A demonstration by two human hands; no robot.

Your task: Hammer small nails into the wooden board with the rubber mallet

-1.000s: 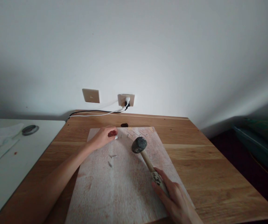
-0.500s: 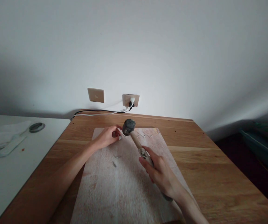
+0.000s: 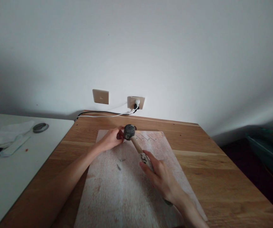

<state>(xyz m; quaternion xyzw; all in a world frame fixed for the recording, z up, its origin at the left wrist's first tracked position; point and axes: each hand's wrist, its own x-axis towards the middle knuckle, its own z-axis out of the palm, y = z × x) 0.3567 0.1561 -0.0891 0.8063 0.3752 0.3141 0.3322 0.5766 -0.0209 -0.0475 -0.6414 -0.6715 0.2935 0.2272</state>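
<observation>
My right hand is wrapped round the worn handle of a rubber mallet with a black head. Its head is over the far part of a pale wooden board, right at the fingertips of my left hand. Those fingers are pinched together round a nail, which the mallet head now hides. To the right of the head, several nails stand in a row in the board. Nearer to me a few loose nails lie on it, beside a small dark mark or piece.
The board lies on a wooden table against a white wall. Cables run along the back edge to a socket. On the left, a white table bears a roll of tape and crumpled white sheets.
The mallet head has come down slightly and to the left, covering the nail at my left fingertips. My view has shifted a little to the left.
</observation>
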